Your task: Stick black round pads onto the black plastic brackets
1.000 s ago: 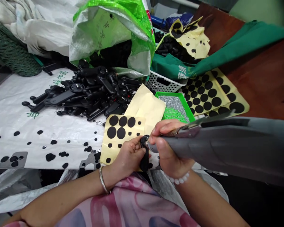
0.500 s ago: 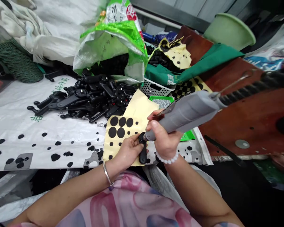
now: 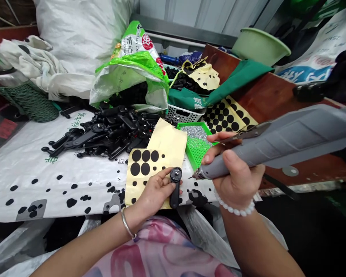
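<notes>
My left hand pinches a black plastic arm piece with a round head, upright above the table's front edge. My right hand is wrapped round a grey electric screwdriver, its thin bit pointing left, a short way from the black piece and apart from it. Behind the left hand lies a cream sticker sheet with round black pads. A green tray of small silvery screws sits just beyond the screwdriver's tip.
A heap of black plastic arms lies at left, before an open green-and-white bag. Behind the tray stand a white perforated basket and another sheet of black dots. A netted bottle is at far left, a green basin at back right.
The screwdriver has lifted off the black piece's round head and moved right with my right hand. My left hand still holds the piece. The view has shifted slightly.
</notes>
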Motion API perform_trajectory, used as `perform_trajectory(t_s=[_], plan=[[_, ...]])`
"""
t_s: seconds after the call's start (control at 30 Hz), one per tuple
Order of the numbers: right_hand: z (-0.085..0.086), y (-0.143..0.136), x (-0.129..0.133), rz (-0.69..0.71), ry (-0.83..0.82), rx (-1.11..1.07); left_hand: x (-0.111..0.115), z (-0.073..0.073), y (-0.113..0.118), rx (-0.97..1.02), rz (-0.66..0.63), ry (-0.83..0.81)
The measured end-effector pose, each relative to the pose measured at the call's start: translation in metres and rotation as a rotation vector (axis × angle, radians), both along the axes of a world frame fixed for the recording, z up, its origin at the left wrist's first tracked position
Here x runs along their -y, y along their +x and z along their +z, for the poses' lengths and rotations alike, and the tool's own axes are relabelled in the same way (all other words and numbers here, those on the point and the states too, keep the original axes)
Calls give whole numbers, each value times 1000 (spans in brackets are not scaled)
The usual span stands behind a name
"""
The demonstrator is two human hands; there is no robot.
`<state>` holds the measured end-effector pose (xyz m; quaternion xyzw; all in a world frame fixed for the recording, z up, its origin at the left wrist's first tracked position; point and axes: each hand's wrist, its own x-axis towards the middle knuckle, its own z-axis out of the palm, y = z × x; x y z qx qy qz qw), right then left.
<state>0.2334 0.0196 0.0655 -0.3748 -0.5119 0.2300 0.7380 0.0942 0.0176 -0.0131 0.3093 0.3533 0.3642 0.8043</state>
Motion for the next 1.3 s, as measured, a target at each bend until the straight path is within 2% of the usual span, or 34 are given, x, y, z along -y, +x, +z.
perform_trajectory(t_s=[0.27,0.57,0.9,1.3], plan=[[-1,14,-3,33,-45,-81,0,4,4,-57,7,74],[0,28,-9,-140,-56,54,-3,0,2,-87,-58,77],[1,35,-14,-55,-139,12,-5,4,-11,-58,-31,7],[3,28,-21,-101,-221,32,-1,-5,-12,-106,30,47]])
